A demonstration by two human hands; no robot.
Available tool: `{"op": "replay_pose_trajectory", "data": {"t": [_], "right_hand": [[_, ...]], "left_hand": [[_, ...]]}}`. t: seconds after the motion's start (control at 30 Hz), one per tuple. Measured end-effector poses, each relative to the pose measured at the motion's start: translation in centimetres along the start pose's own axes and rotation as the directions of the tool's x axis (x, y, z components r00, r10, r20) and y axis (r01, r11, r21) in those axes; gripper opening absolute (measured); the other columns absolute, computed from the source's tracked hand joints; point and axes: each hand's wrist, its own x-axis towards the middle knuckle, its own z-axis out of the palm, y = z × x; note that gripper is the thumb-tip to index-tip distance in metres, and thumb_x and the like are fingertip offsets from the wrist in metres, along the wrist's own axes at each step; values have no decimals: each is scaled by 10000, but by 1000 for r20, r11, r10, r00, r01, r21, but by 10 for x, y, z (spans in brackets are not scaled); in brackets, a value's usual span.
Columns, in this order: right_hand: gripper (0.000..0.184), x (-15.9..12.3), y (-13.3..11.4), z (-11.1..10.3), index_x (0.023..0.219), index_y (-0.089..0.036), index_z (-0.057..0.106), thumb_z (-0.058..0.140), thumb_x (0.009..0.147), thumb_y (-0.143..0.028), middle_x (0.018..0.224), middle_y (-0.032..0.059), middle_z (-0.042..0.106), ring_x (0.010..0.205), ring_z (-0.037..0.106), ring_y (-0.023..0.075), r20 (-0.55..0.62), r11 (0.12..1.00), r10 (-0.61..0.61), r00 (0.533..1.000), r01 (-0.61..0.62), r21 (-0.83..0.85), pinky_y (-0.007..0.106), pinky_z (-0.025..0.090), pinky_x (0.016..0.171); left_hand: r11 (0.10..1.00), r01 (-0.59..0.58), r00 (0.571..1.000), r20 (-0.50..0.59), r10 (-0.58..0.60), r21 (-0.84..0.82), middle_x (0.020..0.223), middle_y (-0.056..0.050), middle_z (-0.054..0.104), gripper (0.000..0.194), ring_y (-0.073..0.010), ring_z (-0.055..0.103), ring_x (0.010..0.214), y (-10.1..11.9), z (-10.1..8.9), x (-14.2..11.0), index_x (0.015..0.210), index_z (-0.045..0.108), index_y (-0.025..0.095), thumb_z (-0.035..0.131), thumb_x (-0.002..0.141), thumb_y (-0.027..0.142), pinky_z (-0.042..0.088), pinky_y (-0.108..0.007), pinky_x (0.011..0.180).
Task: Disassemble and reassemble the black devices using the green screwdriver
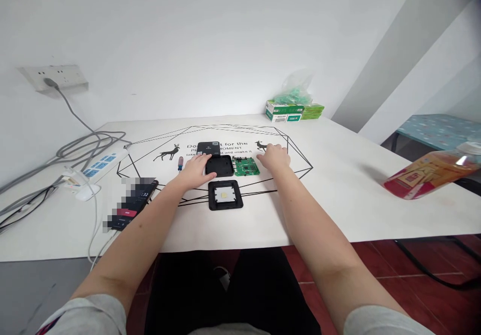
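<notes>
My left hand (196,171) lies at the left end of an open black plastic case half (220,166), its fingers at the back edge and its thumb at the front edge. Right beside this shell lies a green circuit board (247,166); they look close or touching. My right hand (276,158) rests on the mat just right of the board, thumb apart from the bent fingers, with nothing visible in it. Nearer to me is a second black case part (226,195) with a silver metal plate and a pale yellow pad. Behind the shell lies a black box-shaped device (208,148), partly hidden.
A small screwdriver (181,163) lies left of my left hand. Further left are a phone (135,202), a power strip (103,163) and coiled cables (86,144). Green-and-white boxes (284,110) stand against the wall. A bottle of orange-red liquid (421,174) is at the right.
</notes>
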Motion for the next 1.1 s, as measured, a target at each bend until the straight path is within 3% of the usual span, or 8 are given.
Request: {"op": "replay_pose_trajectory", "data": {"t": [0.17,0.33,0.5,0.57,0.67,0.73,0.83,1.1], "right_hand": [[623,13,23,-10,1436,-92,629,806,886,-325,1499,288,586,1412,593,394,88,996,87,992,-87,1,459,546,1082],[406,19,38,-16,1112,-53,744,886,752,-178,996,213,775,851,785,303,199,990,85,976,-106,94,414,633,796],[492,0,4,-9,1430,-243,559,680,961,-331,1137,46,749,759,741,117,-2,914,-117,993,108,392,247,619,720],[524,-18,-24,0,1433,-239,544,686,954,-395,1105,44,724,774,733,147,-214,661,-255,943,332,673,296,637,707],[546,-51,-60,17,1405,-257,579,748,906,-401,1063,47,716,789,688,180,-460,401,-433,775,623,672,368,649,731],[483,-68,-74,25,1401,-276,595,718,946,-378,1147,79,716,827,677,193,-561,305,-532,635,761,572,394,655,751],[437,-80,-78,30,1429,-297,580,667,1007,-368,1153,85,693,849,667,204,-618,246,-597,512,849,467,404,663,756],[484,-73,-75,37,1489,-306,518,650,1038,-422,1158,89,656,918,660,235,-633,266,-571,522,848,459,442,676,809]], "left_hand": [[990,-108,993,42,112,-92,1666,-138,540,634,-385,343,1633,19,-17,-17,1443,660,204,526,1018,656,341,-547,1312],[980,-187,959,203,197,-67,1693,-138,509,727,-447,271,1656,25,-22,-43,1380,705,247,740,862,756,315,-618,1309],[982,-133,981,120,150,-137,1758,-134,410,576,-432,222,1675,16,4,-61,1242,718,248,820,840,648,293,-648,1321],[972,-155,983,71,170,-178,1725,-130,457,478,-419,256,1661,13,12,-62,1122,722,248,846,825,600,311,-638,1319],[955,-221,974,8,227,-197,1685,-128,498,409,-430,277,1640,11,17,-59,1026,720,247,884,791,539,327,-656,1308],[944,-258,966,-24,258,-207,1650,-127,529,371,-424,315,1612,9,17,-55,1020,723,248,888,788,487,351,-658,1295],[936,-276,961,-48,272,-217,1599,-121,564,345,-408,367,1569,6,17,-51,1009,720,255,888,781,452,367,-653,1288],[942,-214,973,26,228,-260,1665,-124,469,379,-410,281,1616,5,13,-49,1010,670,258,880,778,471,327,-660,1309]]}}
